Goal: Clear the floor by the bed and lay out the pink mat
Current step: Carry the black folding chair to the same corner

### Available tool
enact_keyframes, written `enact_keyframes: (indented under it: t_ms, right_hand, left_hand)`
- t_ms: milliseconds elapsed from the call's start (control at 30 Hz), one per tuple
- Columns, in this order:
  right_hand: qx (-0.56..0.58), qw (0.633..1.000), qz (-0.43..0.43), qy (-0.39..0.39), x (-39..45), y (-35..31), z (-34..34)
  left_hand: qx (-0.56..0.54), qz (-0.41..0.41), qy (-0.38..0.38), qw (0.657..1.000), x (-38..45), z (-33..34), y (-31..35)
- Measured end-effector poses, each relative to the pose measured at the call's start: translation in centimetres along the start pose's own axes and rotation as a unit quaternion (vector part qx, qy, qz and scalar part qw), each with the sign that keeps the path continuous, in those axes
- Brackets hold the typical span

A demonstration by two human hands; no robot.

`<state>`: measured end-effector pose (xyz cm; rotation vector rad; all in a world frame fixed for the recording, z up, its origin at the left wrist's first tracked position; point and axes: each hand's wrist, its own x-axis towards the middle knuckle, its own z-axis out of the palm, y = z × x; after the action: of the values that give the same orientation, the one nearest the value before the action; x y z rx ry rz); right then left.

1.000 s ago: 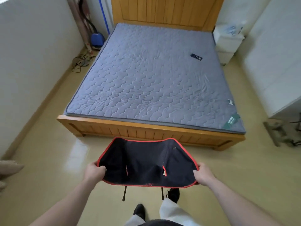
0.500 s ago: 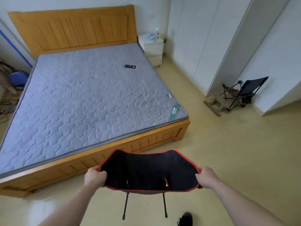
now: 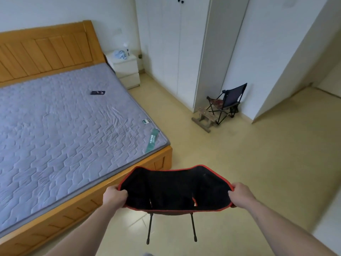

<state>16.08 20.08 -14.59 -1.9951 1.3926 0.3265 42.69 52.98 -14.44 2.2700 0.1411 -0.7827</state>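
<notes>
Nothing I could actually read. The mattress (image 3: 64,130) was my landmark: at its near right corner a green strip label (image 3: 152,140) lay sewn on a slant, with pale characters running along it, too small and blurred for me to make out. Just behind that, toward the headboard along the same edge, sat a small white-and-green tag (image 3: 146,121), its print equally unreadable. Farther up the mattress a dark phone-like thing (image 3: 97,92) lay flat, showing light marks I could not decipher.
</notes>
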Motion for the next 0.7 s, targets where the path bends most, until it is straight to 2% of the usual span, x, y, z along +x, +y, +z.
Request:
enact_keyframes:
  t_ms: [300, 500, 700]
  right_hand:
    - [0.035, 0.998, 0.035, 0.046, 7.4, 2.0, -6.7]
    - [0.054, 0.994, 0.071, 0.066, 15.4, 0.5, -10.6]
    - [0.060, 0.990, 0.102, 0.075, 20.5, -1.5, -14.6]
  left_hand:
    - [0.074, 0.054, -0.014, 0.996, 6.2, 7.1, 12.1]
    - [0.074, 0.047, -0.059, 0.994, 15.9, 12.3, 19.9]
    - [0.063, 0.074, -0.098, 0.990, 18.8, 16.1, 28.3]
